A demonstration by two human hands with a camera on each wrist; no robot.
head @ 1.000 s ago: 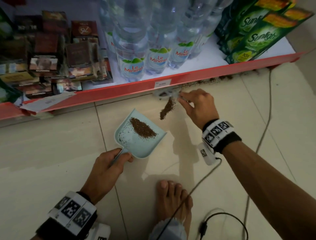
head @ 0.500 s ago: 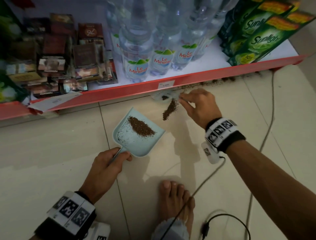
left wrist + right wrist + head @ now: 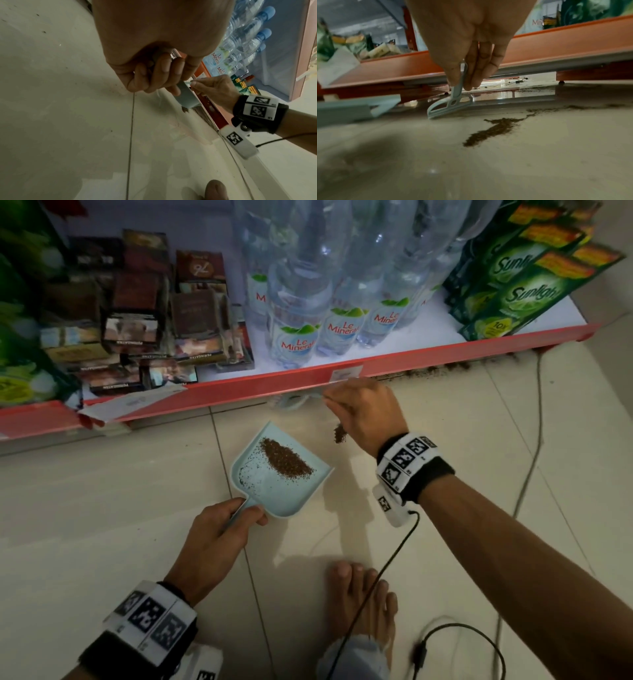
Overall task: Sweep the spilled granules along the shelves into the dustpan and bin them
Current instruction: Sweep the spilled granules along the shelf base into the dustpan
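A pale blue dustpan (image 3: 274,494) lies on the tiled floor with a heap of brown granules (image 3: 286,457) inside. My left hand (image 3: 219,529) grips its handle; its fingers (image 3: 161,70) curl round the handle in the left wrist view. My right hand (image 3: 359,409) pinches the handle of a small pale blue scraper (image 3: 452,104), whose blade rests on the floor at the shelf's foot. A loose pile of granules (image 3: 493,128) lies just right of the blade, mostly hidden under my right hand in the head view. More granules (image 3: 442,369) trail along the shelf base to the right.
The red-edged bottom shelf (image 3: 274,385) carries water bottles (image 3: 298,337), green soap packs (image 3: 513,285) and dark boxes (image 3: 137,313). My bare foot (image 3: 359,594) stands just behind the dustpan. A black cable (image 3: 387,566) and a grey cord (image 3: 534,446) cross the floor at right.
My right hand has moved the scraper left along the shelf foot and now covers most of the loose pile. The dustpan and left hand have stayed put.
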